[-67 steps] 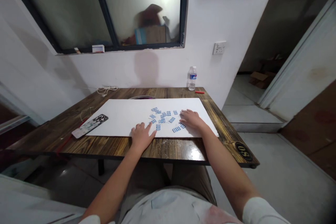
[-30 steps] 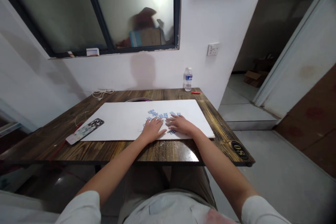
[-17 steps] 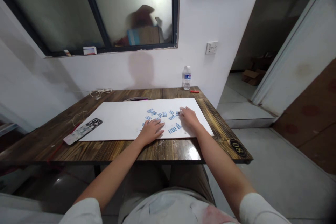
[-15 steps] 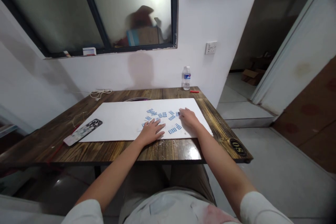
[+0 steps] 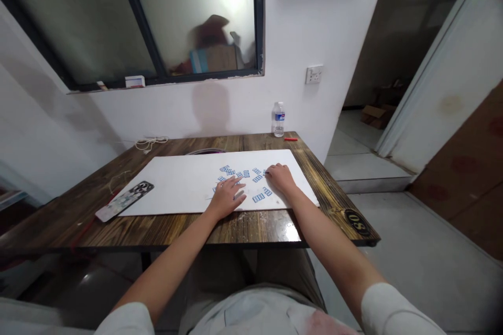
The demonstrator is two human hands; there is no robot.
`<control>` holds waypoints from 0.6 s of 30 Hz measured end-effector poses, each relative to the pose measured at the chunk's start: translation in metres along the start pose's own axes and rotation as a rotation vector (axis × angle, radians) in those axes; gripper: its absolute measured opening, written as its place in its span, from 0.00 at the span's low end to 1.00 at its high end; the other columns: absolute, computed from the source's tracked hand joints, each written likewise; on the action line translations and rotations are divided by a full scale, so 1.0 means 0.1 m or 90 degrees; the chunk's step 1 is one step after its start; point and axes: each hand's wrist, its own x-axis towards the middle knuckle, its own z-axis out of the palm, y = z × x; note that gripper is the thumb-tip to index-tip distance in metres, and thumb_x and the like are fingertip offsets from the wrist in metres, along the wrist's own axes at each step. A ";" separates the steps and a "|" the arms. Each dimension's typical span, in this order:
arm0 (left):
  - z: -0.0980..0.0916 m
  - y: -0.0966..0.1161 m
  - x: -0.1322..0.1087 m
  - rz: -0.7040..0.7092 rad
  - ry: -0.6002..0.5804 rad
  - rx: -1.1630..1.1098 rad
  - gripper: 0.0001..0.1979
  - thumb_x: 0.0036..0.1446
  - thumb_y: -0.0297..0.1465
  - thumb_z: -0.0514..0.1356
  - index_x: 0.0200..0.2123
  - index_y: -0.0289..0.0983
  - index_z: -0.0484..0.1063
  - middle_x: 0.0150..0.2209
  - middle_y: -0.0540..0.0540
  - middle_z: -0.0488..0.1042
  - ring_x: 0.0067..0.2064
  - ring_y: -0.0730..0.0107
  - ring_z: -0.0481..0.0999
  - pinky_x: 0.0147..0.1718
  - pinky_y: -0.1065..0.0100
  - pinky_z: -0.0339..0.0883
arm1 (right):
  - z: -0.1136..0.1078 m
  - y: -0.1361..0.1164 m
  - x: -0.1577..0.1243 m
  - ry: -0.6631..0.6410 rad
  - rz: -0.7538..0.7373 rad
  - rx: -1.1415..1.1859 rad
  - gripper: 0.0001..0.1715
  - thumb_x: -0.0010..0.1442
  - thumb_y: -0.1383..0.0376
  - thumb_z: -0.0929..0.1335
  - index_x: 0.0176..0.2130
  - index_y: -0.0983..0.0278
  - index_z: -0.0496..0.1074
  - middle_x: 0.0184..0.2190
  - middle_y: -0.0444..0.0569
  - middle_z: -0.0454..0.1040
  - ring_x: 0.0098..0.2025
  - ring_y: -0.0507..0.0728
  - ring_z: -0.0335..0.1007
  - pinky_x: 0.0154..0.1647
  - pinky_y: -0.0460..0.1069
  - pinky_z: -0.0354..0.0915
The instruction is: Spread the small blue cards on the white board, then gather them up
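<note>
Several small blue-and-white striped rectangular pieces (image 5: 245, 174) lie scattered on a white board (image 5: 173, 188) that rests on a dark wooden table (image 5: 70, 225). My left hand (image 5: 227, 197) lies palm down at the near left of the scatter, its fingers spread and touching or covering some pieces. My right hand (image 5: 280, 178) rests on the board to the right, fingertips beside a piece. Two pieces (image 5: 258, 198) sit between the hands, close to the board's near edge. Neither hand visibly holds anything, though pieces under the palms are hidden.
A phone in a patterned case (image 5: 124, 201) lies left of the board. Along the table's far edge are a water bottle (image 5: 279, 120), a red pen (image 5: 291, 139) and a white cable (image 5: 149, 143). A round number plate (image 5: 357, 222) marks the right corner, beyond which the floor drops away.
My hands, close together over the pieces a second ago, have drawn apart, uncovering pieces between them. The right hand has moved right. The view has shifted slightly.
</note>
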 end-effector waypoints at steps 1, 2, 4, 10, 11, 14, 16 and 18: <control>0.00 0.00 0.00 -0.001 0.009 -0.007 0.20 0.65 0.41 0.50 0.56 0.44 0.70 0.64 0.47 0.63 0.67 0.58 0.55 0.61 0.53 0.50 | 0.00 -0.01 0.00 0.000 0.000 -0.002 0.19 0.66 0.63 0.59 0.44 0.62 0.77 0.47 0.56 0.77 0.51 0.63 0.66 0.49 0.56 0.56; -0.01 0.01 0.01 -0.001 0.019 -0.014 0.19 0.65 0.40 0.50 0.54 0.43 0.71 0.63 0.47 0.65 0.66 0.59 0.57 0.60 0.54 0.51 | 0.00 -0.02 0.01 0.000 0.001 -0.003 0.20 0.66 0.63 0.59 0.44 0.63 0.77 0.47 0.57 0.77 0.51 0.64 0.66 0.49 0.56 0.56; -0.01 0.02 0.01 0.002 0.042 -0.031 0.17 0.65 0.38 0.51 0.52 0.42 0.73 0.60 0.46 0.69 0.64 0.60 0.61 0.59 0.55 0.53 | 0.00 -0.02 0.01 0.000 0.004 -0.001 0.21 0.67 0.63 0.58 0.43 0.64 0.77 0.46 0.59 0.77 0.50 0.64 0.66 0.49 0.57 0.56; 0.00 0.00 0.04 -0.006 0.129 -0.074 0.13 0.63 0.34 0.54 0.44 0.40 0.76 0.47 0.45 0.78 0.53 0.60 0.71 0.52 0.57 0.60 | 0.02 -0.02 0.02 0.088 -0.002 0.021 0.16 0.65 0.66 0.61 0.39 0.67 0.77 0.41 0.59 0.77 0.46 0.63 0.68 0.46 0.54 0.57; 0.01 -0.02 0.04 -0.003 0.147 -0.083 0.12 0.62 0.33 0.54 0.42 0.40 0.77 0.45 0.44 0.79 0.50 0.60 0.73 0.51 0.57 0.61 | 0.03 -0.02 0.02 0.109 -0.008 0.035 0.15 0.65 0.67 0.62 0.38 0.67 0.77 0.39 0.58 0.78 0.43 0.62 0.69 0.44 0.53 0.57; 0.03 -0.06 0.05 0.001 0.193 -0.125 0.10 0.60 0.30 0.56 0.39 0.39 0.77 0.40 0.44 0.80 0.45 0.60 0.75 0.47 0.58 0.63 | 0.08 -0.08 0.01 0.194 -0.054 0.113 0.11 0.64 0.69 0.63 0.38 0.66 0.76 0.32 0.54 0.78 0.36 0.58 0.70 0.39 0.50 0.60; 0.05 -0.08 0.06 -0.012 0.214 -0.176 0.09 0.60 0.30 0.57 0.37 0.39 0.77 0.37 0.45 0.79 0.41 0.62 0.75 0.44 0.60 0.64 | 0.12 -0.14 -0.01 0.267 -0.115 0.182 0.09 0.63 0.69 0.64 0.38 0.65 0.76 0.31 0.51 0.77 0.34 0.56 0.70 0.38 0.49 0.61; 0.07 -0.10 0.07 -0.036 0.232 -0.246 0.09 0.60 0.32 0.57 0.36 0.39 0.78 0.35 0.45 0.79 0.38 0.64 0.75 0.41 0.63 0.66 | 0.15 -0.22 -0.04 0.328 -0.185 0.238 0.09 0.63 0.69 0.65 0.37 0.64 0.75 0.30 0.50 0.77 0.34 0.56 0.71 0.38 0.48 0.63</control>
